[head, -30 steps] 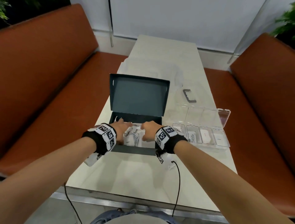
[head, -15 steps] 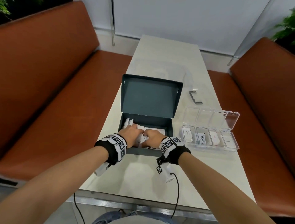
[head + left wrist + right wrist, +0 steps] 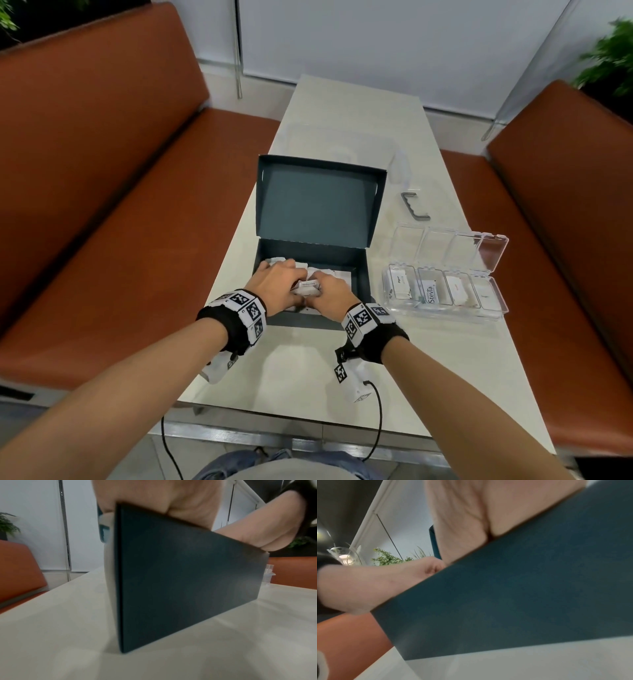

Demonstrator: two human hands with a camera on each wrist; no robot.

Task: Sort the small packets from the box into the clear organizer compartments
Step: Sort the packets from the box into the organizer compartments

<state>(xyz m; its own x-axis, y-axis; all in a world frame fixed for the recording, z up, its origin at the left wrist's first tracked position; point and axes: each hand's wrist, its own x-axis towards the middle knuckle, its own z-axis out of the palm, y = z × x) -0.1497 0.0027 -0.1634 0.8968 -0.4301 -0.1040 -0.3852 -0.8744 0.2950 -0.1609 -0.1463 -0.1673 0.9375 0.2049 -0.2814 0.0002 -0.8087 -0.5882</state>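
Fingers of both hands, left hand and right hand, curl together around one white packet. They sit inside the open dark box. Clear organizer lies just beside it.

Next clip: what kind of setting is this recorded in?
Probably a café or office lounge booth: two orange-brown upholstered benches face each other across a narrow pale table, with potted greenery behind the seats and a white wall beyond.
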